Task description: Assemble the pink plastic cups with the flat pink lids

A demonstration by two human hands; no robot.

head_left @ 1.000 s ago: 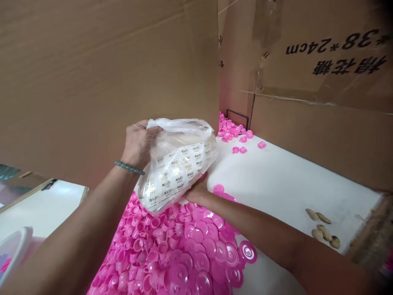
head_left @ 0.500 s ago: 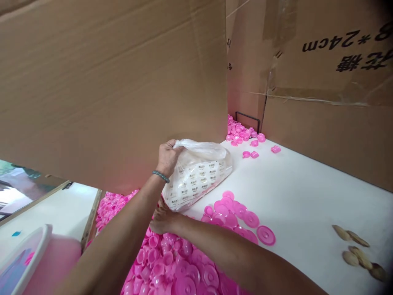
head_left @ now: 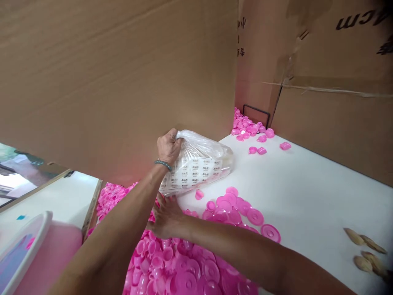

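Note:
My left hand [head_left: 167, 146] is closed on the gathered neck of a clear plastic bag [head_left: 199, 166] full of small printed labels. The bag rests on the white table [head_left: 307, 192] beside a tall cardboard wall [head_left: 116, 82]. My right hand [head_left: 164, 215] lies just below the bag's near end, on a heap of pink plastic cups and saucers [head_left: 184, 262]. Its fingers reach under my left forearm and are partly hidden, so its grip does not show.
More pink pieces [head_left: 248, 129] lie in the far corner between cardboard boxes [head_left: 331, 102]. A pink tub with a white rim [head_left: 37, 250] stands at the lower left. Several tan shells or husks [head_left: 365, 254] lie at the right edge of the table.
The bag has been lowered from the air onto the table against the cardboard. My right hand has moved from under the bag down onto the pink heap.

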